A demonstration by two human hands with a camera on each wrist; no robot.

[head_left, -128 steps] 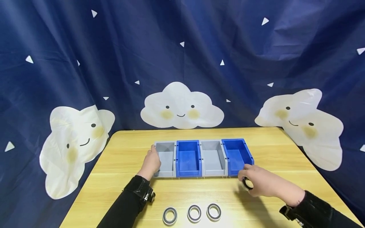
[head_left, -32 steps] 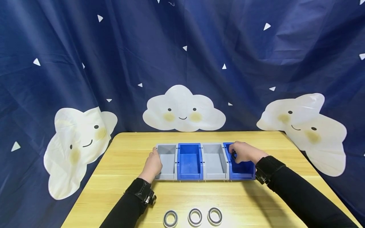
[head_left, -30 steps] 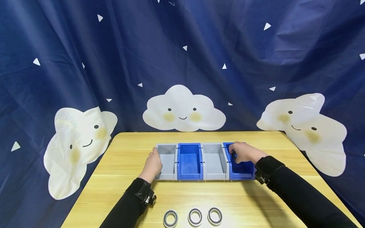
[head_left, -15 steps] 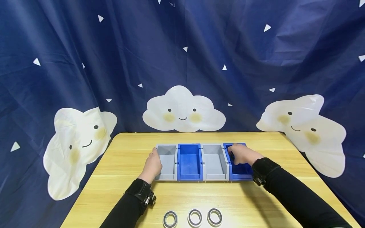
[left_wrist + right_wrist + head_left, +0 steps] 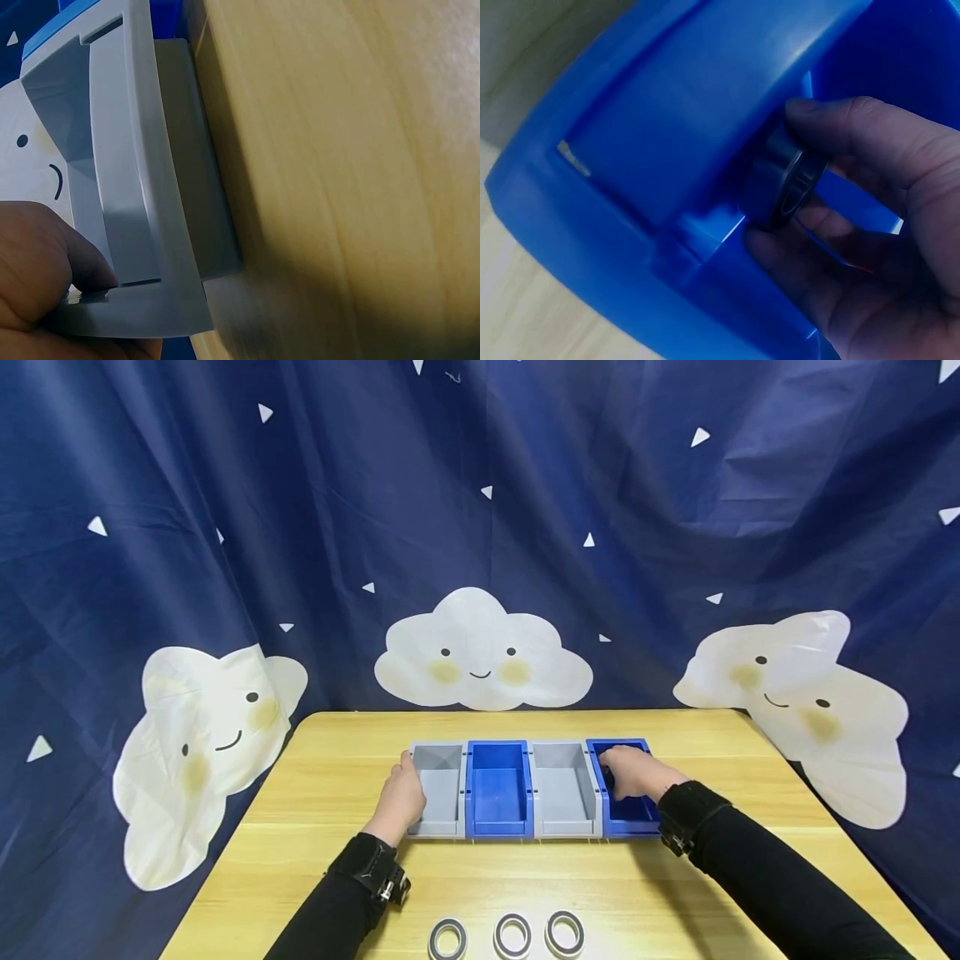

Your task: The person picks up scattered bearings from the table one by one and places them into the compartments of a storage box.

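My left hand (image 5: 401, 793) grips the side wall of the leftmost grey bin (image 5: 438, 827); in the left wrist view its thumb (image 5: 82, 259) hooks over the rim. Down inside the rightmost blue bin (image 5: 633, 828) is my right hand (image 5: 636, 772). In the right wrist view it pinches a ball bearing (image 5: 784, 180) between thumb and fingers, close to the bin's blue wall. From the head view the bearing is mostly hidden by the hand. Three more bearings lie flat near the table's front: a left one (image 5: 447, 938), a middle one (image 5: 512, 935) and a right one (image 5: 564, 932).
Between the two outer bins stand a blue bin (image 5: 499, 828) and a grey bin (image 5: 566, 828), joined in one row. They sit on a wooden table (image 5: 330, 752). A dark blue curtain (image 5: 480, 527) with cloud prints hangs behind it.
Over four seconds my right hand has carried the bearing from in front of the rightmost blue bin into it, lately sinking slightly lower. My left hand keeps its hold on the grey bin.
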